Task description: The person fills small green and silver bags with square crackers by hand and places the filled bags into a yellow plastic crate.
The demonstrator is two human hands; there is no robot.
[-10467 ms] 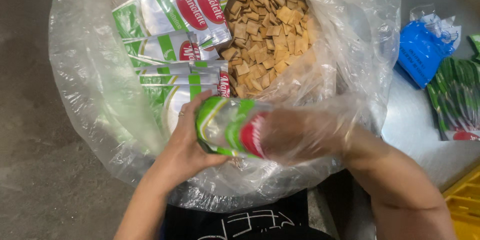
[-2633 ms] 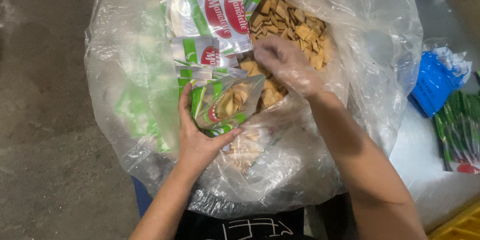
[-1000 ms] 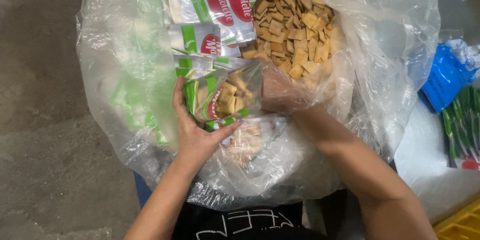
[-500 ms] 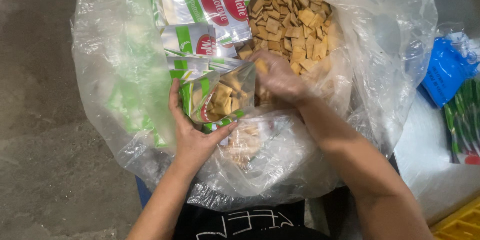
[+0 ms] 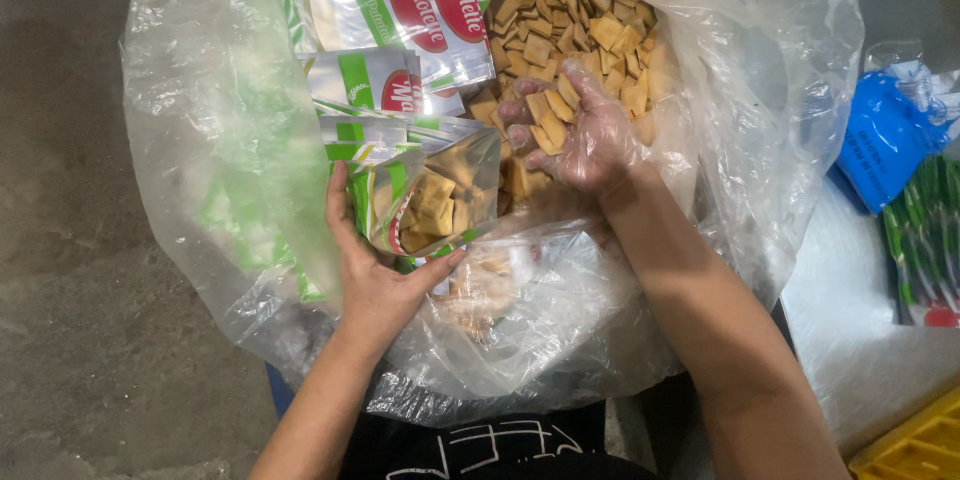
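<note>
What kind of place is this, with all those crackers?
Probably a small snack-packing workshop. A big clear plastic bag holds loose square crackers and a stack of empty printed pouches, and the gloved right hand carries crackers beside the open pouch in the left hand.

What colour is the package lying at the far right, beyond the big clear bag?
Blue package, seen in the head view, the only view.
</note>
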